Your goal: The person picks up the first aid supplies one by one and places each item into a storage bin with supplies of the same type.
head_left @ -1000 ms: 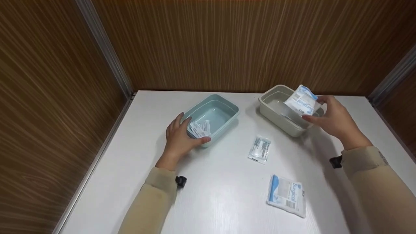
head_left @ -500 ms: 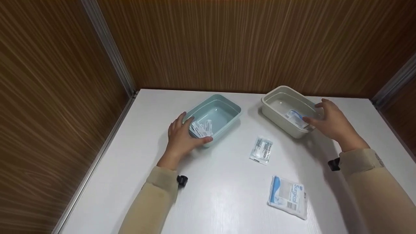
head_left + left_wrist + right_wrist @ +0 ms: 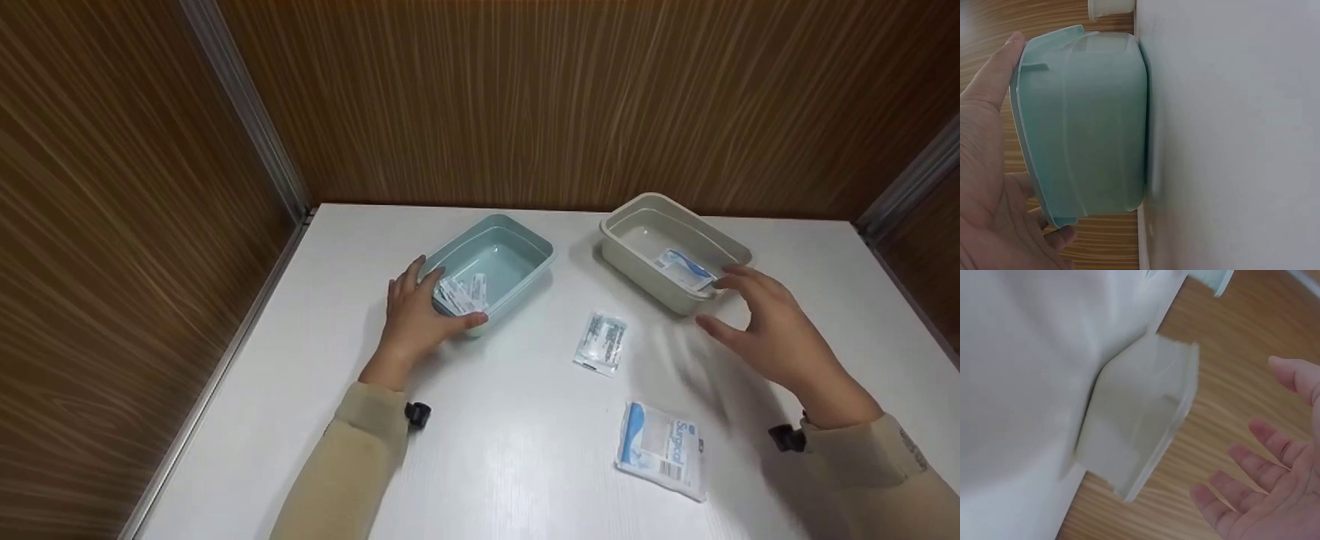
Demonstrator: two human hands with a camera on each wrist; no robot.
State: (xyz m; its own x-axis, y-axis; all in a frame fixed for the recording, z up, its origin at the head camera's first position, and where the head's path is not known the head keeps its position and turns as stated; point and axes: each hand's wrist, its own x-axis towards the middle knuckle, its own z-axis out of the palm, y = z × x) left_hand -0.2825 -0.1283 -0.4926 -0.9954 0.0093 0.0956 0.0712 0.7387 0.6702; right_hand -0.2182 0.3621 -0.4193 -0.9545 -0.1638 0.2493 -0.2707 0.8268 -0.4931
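Note:
In the head view my left hand [image 3: 417, 319] grips the near end of a teal plastic bin [image 3: 517, 240], thumb on one side and fingers on the other; the left wrist view shows the bin [image 3: 1089, 124] between them. Several small white sachets [image 3: 461, 295] lie inside. My right hand [image 3: 780, 330] holds nothing, fingers spread, just off the near corner of a beige bin [image 3: 637, 262]. A blue and white surgical packet [image 3: 686, 268] lies in that bin. The right wrist view shows the hand [image 3: 1275, 478] apart from the bin [image 3: 1129, 405].
On the white table [image 3: 480, 450], a clear-and-white sachet packet [image 3: 600, 343] lies between the bins, towards me. Another surgical packet [image 3: 661, 450] lies nearer still. A wood-grain panel [image 3: 487, 105] rises behind the table, with another at the left [image 3: 112, 225].
My right hand has let go of the surgical packet, which dropped into the beige bin. That hand then drew back towards me. The left hand has stayed at the teal bin.

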